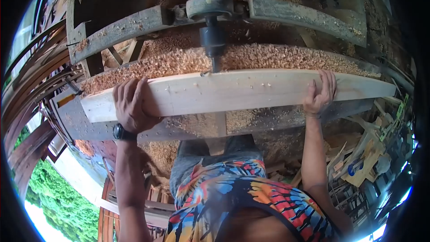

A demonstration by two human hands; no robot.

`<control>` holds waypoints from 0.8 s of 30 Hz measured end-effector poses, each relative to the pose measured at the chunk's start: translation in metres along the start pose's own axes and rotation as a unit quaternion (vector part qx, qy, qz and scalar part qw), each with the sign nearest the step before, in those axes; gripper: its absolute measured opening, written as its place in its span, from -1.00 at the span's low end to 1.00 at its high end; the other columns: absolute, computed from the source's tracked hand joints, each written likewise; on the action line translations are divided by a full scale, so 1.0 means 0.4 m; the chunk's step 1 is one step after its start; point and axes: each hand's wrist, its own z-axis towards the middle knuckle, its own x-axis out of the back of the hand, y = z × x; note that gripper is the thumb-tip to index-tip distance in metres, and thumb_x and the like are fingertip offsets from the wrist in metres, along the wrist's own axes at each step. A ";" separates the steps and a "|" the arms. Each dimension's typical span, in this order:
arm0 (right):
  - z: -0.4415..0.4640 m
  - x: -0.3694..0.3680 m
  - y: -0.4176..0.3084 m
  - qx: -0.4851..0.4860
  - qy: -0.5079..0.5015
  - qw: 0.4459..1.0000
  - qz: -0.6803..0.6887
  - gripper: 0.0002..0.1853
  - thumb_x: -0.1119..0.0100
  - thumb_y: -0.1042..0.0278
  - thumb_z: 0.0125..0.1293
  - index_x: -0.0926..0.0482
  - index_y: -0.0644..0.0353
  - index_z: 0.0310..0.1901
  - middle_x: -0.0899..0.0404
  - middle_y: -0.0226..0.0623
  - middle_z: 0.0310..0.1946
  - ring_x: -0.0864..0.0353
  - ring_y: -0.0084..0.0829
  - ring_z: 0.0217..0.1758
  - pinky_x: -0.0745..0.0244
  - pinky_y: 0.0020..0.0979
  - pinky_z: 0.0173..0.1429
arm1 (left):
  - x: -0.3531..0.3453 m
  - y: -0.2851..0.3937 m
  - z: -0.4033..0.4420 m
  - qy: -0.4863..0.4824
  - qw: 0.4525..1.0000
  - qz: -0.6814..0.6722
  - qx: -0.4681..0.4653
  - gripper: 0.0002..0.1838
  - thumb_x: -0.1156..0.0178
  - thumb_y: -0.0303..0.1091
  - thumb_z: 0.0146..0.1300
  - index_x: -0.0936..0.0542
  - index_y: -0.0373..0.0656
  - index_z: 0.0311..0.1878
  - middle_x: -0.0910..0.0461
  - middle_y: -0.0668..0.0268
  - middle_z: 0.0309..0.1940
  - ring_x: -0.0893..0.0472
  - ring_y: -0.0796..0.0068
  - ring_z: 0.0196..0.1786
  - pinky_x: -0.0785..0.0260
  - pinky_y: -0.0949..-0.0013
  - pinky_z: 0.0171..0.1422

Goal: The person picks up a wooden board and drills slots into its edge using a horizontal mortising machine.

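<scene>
A long pale wooden board [233, 90] lies across the bench in front of me, with a few shavings on its face. Near its left end my left hand [132, 105], with a dark watch at the wrist, grips the board, fingers over the top. My right hand [321, 94] is closed on the board towards its right end, fingers reaching its far edge. Between the hands, a dark machine spindle [212, 40] meets the far edge of the board; its cutting tip is partly hidden.
Wood shavings [277, 57] are heaped along the board's far side. Behind them runs a wooden beam [309, 15] joined to the spindle's bearing housing [210, 6]. The worktable edge [89, 125] shows below the board. Scrap wood [371, 152] is piled at right, long planks [31, 80] at left.
</scene>
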 end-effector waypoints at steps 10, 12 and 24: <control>-0.088 0.051 0.007 0.018 -0.030 0.999 0.002 -0.47 -0.17 0.02 0.47 -0.67 0.32 0.22 -0.68 -0.03 0.24 -0.53 0.11 0.47 -0.26 0.07 0.59 | -0.012 0.082 -0.154 -0.011 0.998 -0.045 0.044 0.16 -0.73 -0.04 -0.35 -0.53 -0.16 0.47 -0.59 -0.01 0.23 -0.58 -0.09 0.25 -0.32 -0.19 0.40; -0.114 0.065 0.007 0.035 -0.039 0.999 0.009 -0.46 -0.13 0.01 0.52 -0.66 0.35 0.23 -0.68 0.02 0.24 -0.52 0.15 0.47 -0.27 0.08 0.59 | -0.020 0.111 -0.204 -0.008 0.997 -0.043 0.056 0.14 -0.72 -0.10 -0.39 -0.54 -0.17 0.44 -0.62 0.02 0.20 -0.61 -0.05 0.23 -0.30 -0.17 0.40; -0.080 0.041 -0.002 0.018 -0.026 0.999 0.016 -0.48 -0.19 -0.02 0.48 -0.68 0.30 0.19 -0.68 -0.04 0.22 -0.54 0.11 0.43 -0.28 0.06 0.56 | -0.010 0.065 -0.151 -0.020 0.998 -0.028 0.048 0.21 -0.71 -0.03 -0.41 -0.52 -0.10 0.51 -0.61 0.13 0.23 -0.60 0.04 0.28 -0.26 -0.17 0.45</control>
